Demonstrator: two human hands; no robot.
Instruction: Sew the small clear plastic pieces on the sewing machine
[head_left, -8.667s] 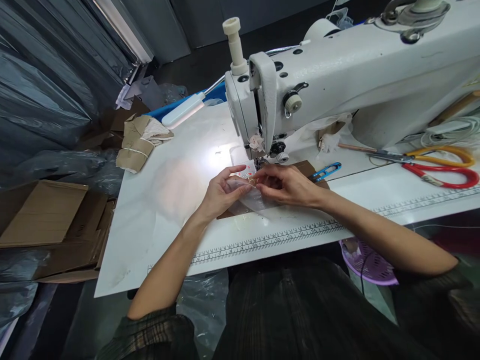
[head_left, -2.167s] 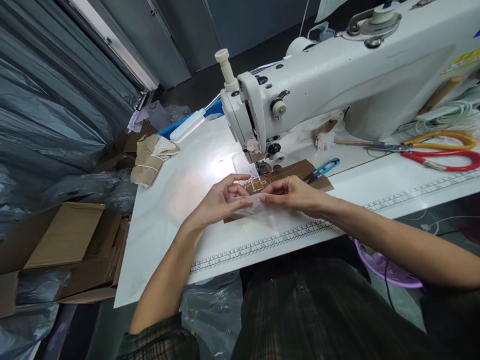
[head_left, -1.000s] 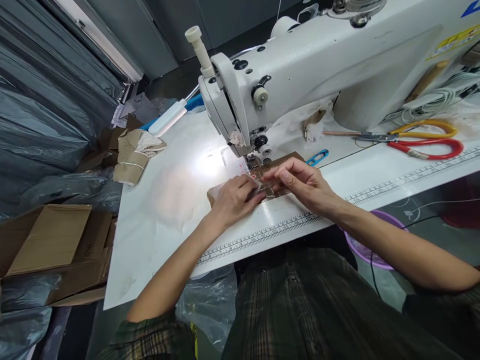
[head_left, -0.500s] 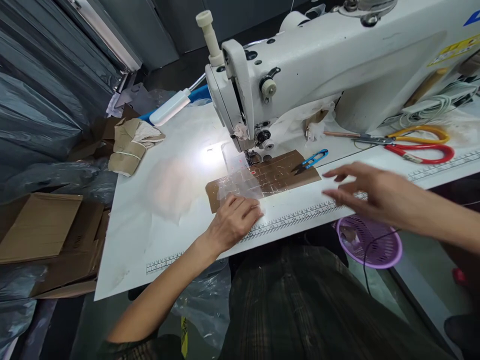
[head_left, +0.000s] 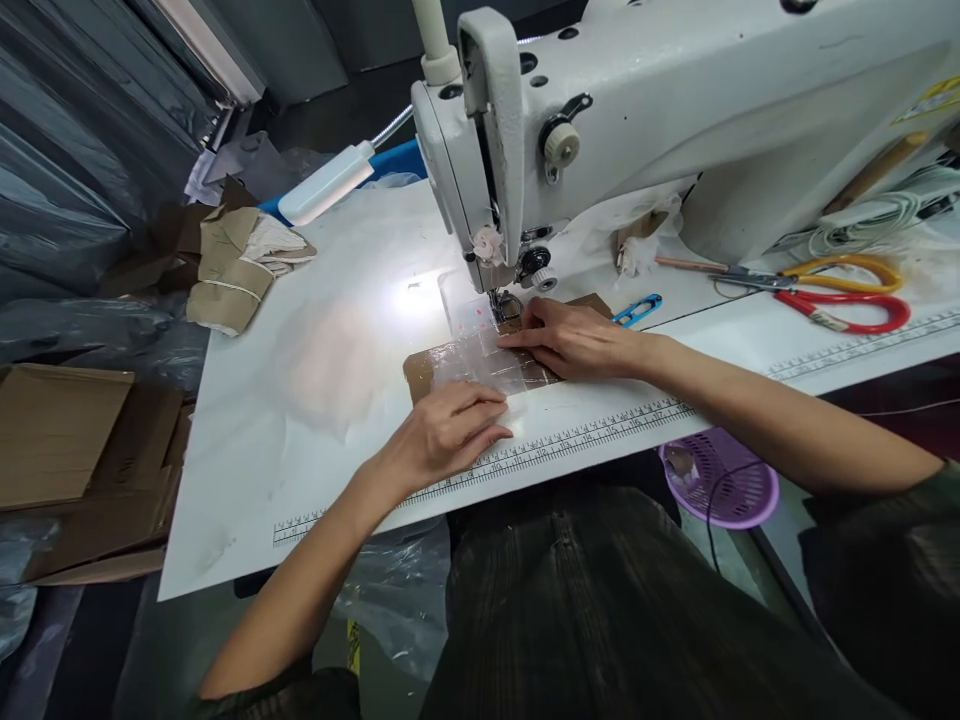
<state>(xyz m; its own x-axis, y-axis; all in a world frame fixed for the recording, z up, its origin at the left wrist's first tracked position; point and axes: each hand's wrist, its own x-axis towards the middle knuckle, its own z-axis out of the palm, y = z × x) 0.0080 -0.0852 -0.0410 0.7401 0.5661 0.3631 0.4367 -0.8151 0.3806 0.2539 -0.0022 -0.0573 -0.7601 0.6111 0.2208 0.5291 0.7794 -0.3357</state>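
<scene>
At centre frame, I had my left hand [head_left: 448, 432] lying flat, fingers loosely spread, pressing the near edge of a clear plastic piece [head_left: 484, 362] onto the brown cardboard strip [head_left: 421, 369]. My right hand [head_left: 571, 338], just right of centre, rested palm-down with fingers extended on the same plastic piece, its fingertips directly below the presser foot [head_left: 504, 303] of the white sewing machine [head_left: 675, 110]. The blue thread snips [head_left: 637, 310] lay just beside my right hand; the red and yellow scissors [head_left: 840, 290] lay well apart at the right edge, on the white table [head_left: 330, 400].
</scene>
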